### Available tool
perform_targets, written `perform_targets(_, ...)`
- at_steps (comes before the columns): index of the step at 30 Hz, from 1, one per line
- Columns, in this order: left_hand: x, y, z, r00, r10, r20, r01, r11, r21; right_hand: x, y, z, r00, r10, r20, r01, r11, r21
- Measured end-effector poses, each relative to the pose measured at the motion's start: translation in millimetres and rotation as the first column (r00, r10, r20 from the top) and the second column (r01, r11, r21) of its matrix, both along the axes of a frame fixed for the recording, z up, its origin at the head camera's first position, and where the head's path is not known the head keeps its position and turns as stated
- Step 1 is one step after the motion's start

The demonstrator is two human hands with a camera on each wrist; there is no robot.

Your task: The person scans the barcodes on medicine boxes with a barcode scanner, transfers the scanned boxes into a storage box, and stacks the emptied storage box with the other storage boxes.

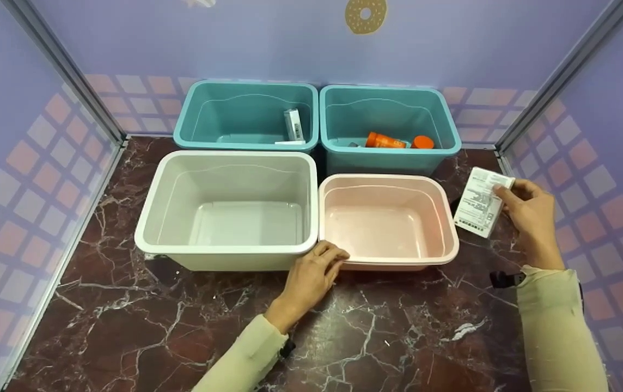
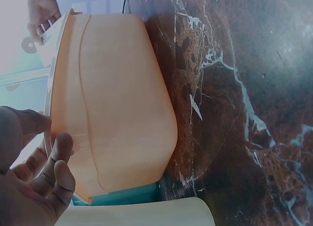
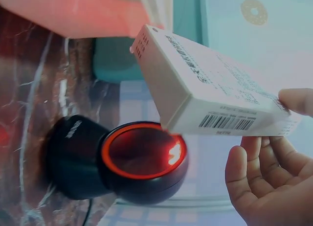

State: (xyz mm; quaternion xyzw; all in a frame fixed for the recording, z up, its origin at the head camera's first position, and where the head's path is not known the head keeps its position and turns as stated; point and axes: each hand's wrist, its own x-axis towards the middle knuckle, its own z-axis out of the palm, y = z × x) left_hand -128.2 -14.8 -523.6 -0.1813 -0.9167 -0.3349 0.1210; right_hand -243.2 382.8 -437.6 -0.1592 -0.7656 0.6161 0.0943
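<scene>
My right hand grips a white medicine box by one end, to the right of the pink bin. In the right wrist view, small print and a barcode show on the box. Close beside the box, a black barcode scanner has its round window glowing red. My left hand pinches the near left part of the pink bin's rim, beside the corner of the white bin. In the left wrist view its thumb and fingers lie about that rim.
Two teal bins stand behind. The left one holds small white boxes; the right one holds orange bottles. Purple walls enclose the dark marbled table at the back and sides.
</scene>
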Motion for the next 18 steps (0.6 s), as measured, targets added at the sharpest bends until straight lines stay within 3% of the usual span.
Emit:
perform_targets(7, 0.2, -0.2, -0.1, 1.0, -0.003, -0.021, 0.003, 1.0, 0.006, -6.3, -14.4, 11.3, 0.998, -0.03, -0.052, 0.039, 0.981, 0.188)
perform_targets(18, 0.4, -0.6, 0.0, 1.0, -0.002, -0.015, 0.003, 1.0, 0.004, -16.3, -38.1, 18.7, 0.993, 0.041, -0.111, -0.014, 0.973, 0.229)
